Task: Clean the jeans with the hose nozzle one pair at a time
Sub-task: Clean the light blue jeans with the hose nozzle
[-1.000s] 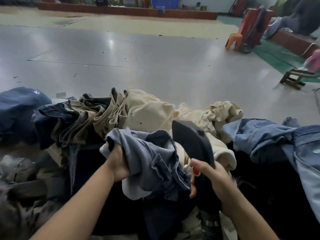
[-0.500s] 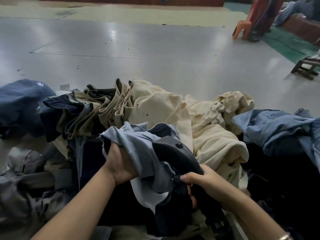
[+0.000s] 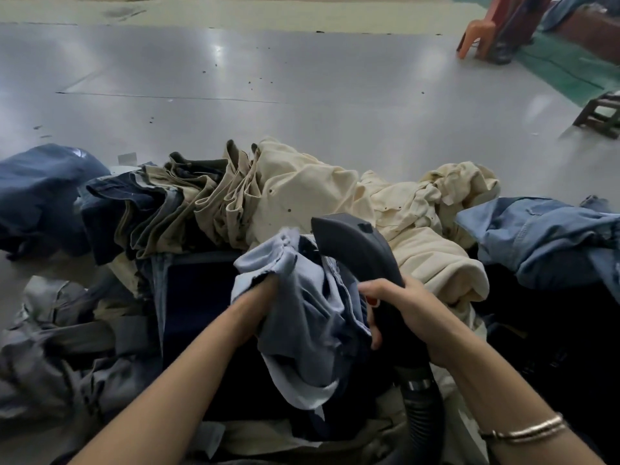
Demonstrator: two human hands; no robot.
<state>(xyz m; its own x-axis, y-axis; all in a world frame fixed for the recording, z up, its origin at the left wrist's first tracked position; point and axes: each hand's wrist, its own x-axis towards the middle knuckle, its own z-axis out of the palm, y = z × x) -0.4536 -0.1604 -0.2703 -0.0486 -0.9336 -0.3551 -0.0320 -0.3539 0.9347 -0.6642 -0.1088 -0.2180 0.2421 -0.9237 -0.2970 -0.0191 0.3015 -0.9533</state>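
Denim in a pale, washed blue is the piece in hand: this pair of jeans point(image 3: 302, 317) is bunched in front of the person, above a dark garment. The left hand point(image 3: 265, 297) is buried in its folds, fingers hidden by cloth, apparently gripping a fistful. The right hand point(image 3: 399, 310) is curled tight round the handle of the dark hose nozzle point(image 3: 355, 243), whose head rises just beside the bunched denim and seems to touch it; the ribbed hose point(image 3: 422, 414) drops away below the wrist. By the look of it the work is mid-way on one pair. Behind lie a folded row of khaki and dark trousers point(image 3: 188, 209), loose cream garments point(image 3: 402, 223), blue denim point(image 3: 536, 236) to the right and grey pieces point(image 3: 60, 337) to the left. Which of these are cleaned cannot be told; the folded row may be finished, and the loose heaps probably remain.
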